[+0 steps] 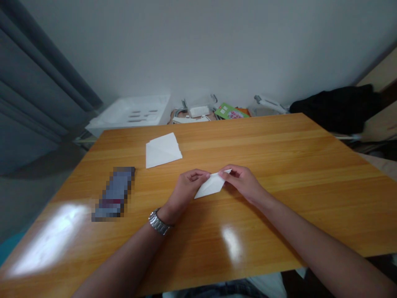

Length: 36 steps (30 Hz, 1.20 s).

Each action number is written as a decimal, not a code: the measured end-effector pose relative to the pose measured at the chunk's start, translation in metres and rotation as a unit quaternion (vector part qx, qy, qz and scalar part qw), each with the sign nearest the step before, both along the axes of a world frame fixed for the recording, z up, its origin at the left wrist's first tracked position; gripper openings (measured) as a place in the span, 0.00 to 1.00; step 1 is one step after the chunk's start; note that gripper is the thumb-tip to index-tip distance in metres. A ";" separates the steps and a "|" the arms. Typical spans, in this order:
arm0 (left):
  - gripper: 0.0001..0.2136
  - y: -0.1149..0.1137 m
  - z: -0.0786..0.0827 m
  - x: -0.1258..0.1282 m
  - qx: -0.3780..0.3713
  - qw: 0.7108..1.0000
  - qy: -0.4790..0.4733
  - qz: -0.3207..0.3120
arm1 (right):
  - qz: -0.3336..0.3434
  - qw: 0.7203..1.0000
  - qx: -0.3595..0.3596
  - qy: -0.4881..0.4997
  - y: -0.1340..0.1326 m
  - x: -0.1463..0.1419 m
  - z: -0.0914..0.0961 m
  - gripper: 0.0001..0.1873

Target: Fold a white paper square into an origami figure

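Note:
A small folded piece of white paper (210,186) is held between both hands above the middle of the wooden table. My left hand (190,184) pinches its upper left edge, thumb on top. My right hand (240,181) grips the pointed right end between thumb and fingers. The fingers behind the paper are partly hidden. Farther back and to the left, white paper sheets (163,150) with a crease lie flat on the table, apart from both hands.
A phone (114,193), blurred by pixels, lies left on the table (279,153). Beyond the far edge are a white tray (133,109), a green booklet (231,111) and assorted items. Black cloth (335,107) lies at the right. A metal watch (159,222) circles my left wrist.

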State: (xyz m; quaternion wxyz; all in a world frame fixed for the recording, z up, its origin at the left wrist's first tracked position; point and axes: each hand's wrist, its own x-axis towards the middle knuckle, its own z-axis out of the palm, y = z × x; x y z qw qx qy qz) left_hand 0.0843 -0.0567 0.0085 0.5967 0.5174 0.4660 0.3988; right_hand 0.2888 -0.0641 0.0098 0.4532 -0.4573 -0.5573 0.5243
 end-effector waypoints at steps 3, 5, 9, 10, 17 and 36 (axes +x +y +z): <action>0.15 0.001 0.000 -0.001 0.033 0.999 0.038 0.008 | 0.006 1.000 -0.005 0.003 0.000 0.000 0.000 0.16; 0.15 0.001 0.002 -0.003 0.064 0.996 0.066 0.007 | 0.009 1.000 -0.017 0.013 0.000 0.000 0.000 0.17; 0.15 0.003 0.007 -0.006 0.104 0.990 0.099 -0.003 | 0.035 0.998 -0.047 0.018 0.001 0.003 0.004 0.22; 0.15 0.003 0.009 -0.007 0.111 0.988 0.106 -0.007 | 0.043 0.997 -0.054 0.017 0.001 0.005 0.004 0.23; 0.15 0.004 0.010 -0.011 0.147 0.979 0.137 -0.040 | 0.067 0.992 -0.101 0.040 0.005 0.012 -0.002 0.26; 0.12 0.001 0.006 -0.009 0.160 0.974 0.152 -0.060 | 0.062 0.993 0.017 -0.098 0.006 0.007 -0.010 0.16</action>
